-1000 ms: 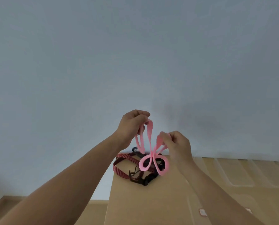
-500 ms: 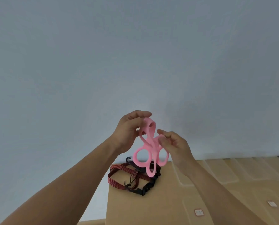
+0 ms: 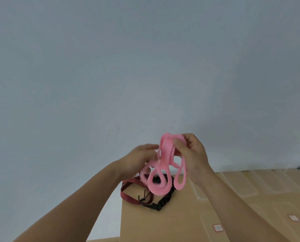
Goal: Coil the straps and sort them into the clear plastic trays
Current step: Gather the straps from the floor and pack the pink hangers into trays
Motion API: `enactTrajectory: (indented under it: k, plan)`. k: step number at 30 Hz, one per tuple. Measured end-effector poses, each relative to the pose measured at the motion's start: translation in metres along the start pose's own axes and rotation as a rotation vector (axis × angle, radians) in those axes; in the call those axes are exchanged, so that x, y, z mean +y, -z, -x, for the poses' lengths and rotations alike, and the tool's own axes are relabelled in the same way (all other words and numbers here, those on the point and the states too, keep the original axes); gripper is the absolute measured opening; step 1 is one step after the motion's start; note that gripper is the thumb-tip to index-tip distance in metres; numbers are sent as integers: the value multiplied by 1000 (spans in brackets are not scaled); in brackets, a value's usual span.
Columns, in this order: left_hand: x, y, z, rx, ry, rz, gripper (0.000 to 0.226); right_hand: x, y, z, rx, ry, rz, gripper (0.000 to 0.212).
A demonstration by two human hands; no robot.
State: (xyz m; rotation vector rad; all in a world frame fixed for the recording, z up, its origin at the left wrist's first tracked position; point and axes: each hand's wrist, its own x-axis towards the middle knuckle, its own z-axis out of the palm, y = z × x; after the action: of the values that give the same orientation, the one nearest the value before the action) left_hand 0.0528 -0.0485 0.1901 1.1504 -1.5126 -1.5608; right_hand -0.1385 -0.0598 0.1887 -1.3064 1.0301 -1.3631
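Both hands up in front of the wall, working 1 pink strap in the air above the table's far-left corner
Right hand: thumb and fingers pinched on the top bunch of the pink strap, clamped on it
Left hand: motion-blurred, fingers curled onto the strap's left side, also gripping it as far as I can see
Pink strap is folded into loops, at least 3 hang below my hands, lowest ones dangle just over the pile on the table
Pile on the table corner: 1 red-and-black striped strap, loose, uncoiled, plus 1 black strap with a buckle, touching it
Clear plastic trays sit on the table to the right, at least 2 outlines, exact count can't tell, they're transparent
2 small stickers on the near right of the table
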Motion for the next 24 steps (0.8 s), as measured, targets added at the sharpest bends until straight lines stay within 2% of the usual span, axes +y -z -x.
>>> enactTrajectory:
  k: [2,4,7,9,11,14,16,18,21,24]
  plan:
    - [-8,-5,7,-93,20,-98,20,-2,-2,1,-2,-11,-24,8]
    - [-13,-12,7,-122,-12,-125,25,-3,-4,5,-4,-13,-19,13]
    - [-15,-24,4,-162,-130,-171,28,-5,-6,13,-12,-47,-80,34]
    - [-19,-33,2,-207,-139,-131,26,-8,-1,16,32,-49,-18,29]
    - [-27,-40,1,-219,-105,-53,28,-10,9,17,127,-39,155,17]
    - [-31,-52,-3,-75,-86,56,24,-9,32,25,249,-5,304,15]
    - [-31,-63,-9,82,-62,83,23,-4,45,33,265,-13,318,18]
    - [-30,-79,-16,164,-32,77,23,6,51,42,249,-58,298,18]
    - [-33,-116,-27,68,58,43,29,27,62,58,210,-96,375,15]
    - [-52,-154,-39,21,186,130,35,41,92,76,182,-131,419,31]
